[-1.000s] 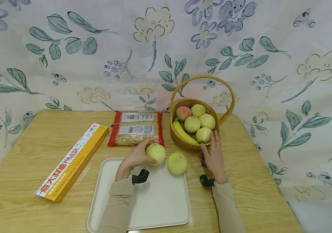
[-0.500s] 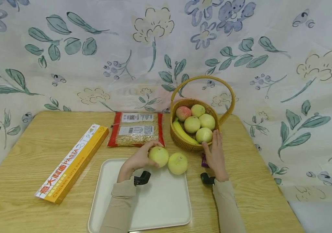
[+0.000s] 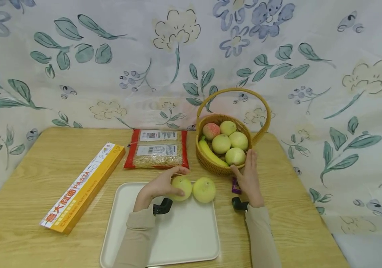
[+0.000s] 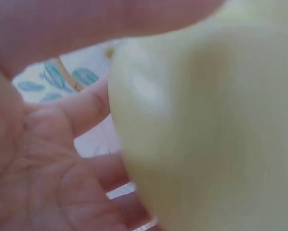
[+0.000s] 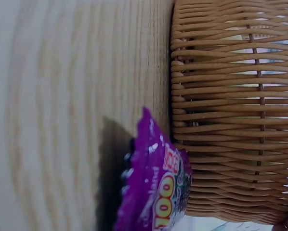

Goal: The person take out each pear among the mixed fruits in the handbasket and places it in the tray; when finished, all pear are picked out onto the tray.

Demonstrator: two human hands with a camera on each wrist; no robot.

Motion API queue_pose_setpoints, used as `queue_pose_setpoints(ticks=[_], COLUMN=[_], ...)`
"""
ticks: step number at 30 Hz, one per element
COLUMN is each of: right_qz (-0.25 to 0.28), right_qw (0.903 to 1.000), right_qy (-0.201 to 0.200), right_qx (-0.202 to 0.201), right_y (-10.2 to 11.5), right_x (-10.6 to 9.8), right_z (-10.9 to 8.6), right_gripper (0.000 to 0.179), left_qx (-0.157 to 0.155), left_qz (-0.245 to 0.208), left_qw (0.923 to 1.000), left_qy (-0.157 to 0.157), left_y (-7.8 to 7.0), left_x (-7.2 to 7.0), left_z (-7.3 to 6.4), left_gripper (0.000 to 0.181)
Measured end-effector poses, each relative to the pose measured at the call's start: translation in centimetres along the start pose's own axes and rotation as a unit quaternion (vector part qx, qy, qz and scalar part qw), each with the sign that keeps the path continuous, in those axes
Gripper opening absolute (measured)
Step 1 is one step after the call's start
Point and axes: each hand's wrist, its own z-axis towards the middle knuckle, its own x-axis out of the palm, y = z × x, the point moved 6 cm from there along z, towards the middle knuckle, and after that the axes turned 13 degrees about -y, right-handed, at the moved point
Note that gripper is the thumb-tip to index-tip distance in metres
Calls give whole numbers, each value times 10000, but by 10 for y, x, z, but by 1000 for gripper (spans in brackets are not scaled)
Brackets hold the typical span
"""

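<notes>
My left hand [image 3: 160, 186] is around a round yellow-green fruit [image 3: 183, 186] at the back of a pale tray [image 3: 110, 223]. Its fingers reach out loosely beyond the fruit, with a small gap over its top in the head view, while the thumb lies along the near side. In the left wrist view the fruit [image 4: 206, 130] stands away from the palm, fingertips hidden behind it. A second yellow-green fruit [image 3: 204, 190] sits close on its right. My right hand [image 3: 249, 182], fingers straight, rests at the front right rim of a wicker basket [image 3: 207, 162].
Several round yellow-green fruits [image 3: 221, 143], a peach [image 3: 211, 130] and a banana [image 3: 211, 152] fill the basket, under its tall handle [image 3: 234, 89]. A purple wrapped packet [image 5: 158, 187] lies before it. A red-edged pasta bag [image 3: 157, 149] and pasta box [image 3: 83, 188] lie leftward.
My left hand brought the fruit rightward beside the second one; it then settled slightly nearer while the fingers loosened and lifted off its top. The right hand stayed at the basket, barely shifting.
</notes>
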Motion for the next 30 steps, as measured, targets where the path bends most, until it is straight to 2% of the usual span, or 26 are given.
queue_pose_setpoints(ticks=[3, 7, 11, 16, 20, 23, 30], right_qz=[-17, 11, 40, 7, 70, 92, 92], right_qw=[10000, 10000, 10000, 10000, 9999, 10000, 10000], right_qy=[26, 27, 39, 22, -30, 5, 14], right_qx=[-55, -77, -32, -50, -66, -30, -15], right_y=[0, 1, 1, -1, -1, -2, -2], right_x=[0, -1, -1, 1, 3, 5, 4], right_z=[0, 0, 1, 0, -1, -2, 0], right_gripper=[102, 105, 106, 106, 106, 106, 105], left_qx=[120, 149, 213, 385, 290, 135, -223], left_qz=[-285, -436, -330, -86, -112, -109, -325], left_qw=[9995, 9988, 9991, 9973, 9949, 9941, 9954], left_qy=[-45, -136, -168, -626, -965, -1070, -878], left_y=[-8, -26, -51, -74, -75, -72, -66], left_x=[1, 0, 1, 6, 13, 19, 36], left_z=[7, 23, 44, 77, 102, 117, 145], left_gripper=[60, 54, 53, 46, 42, 44, 54])
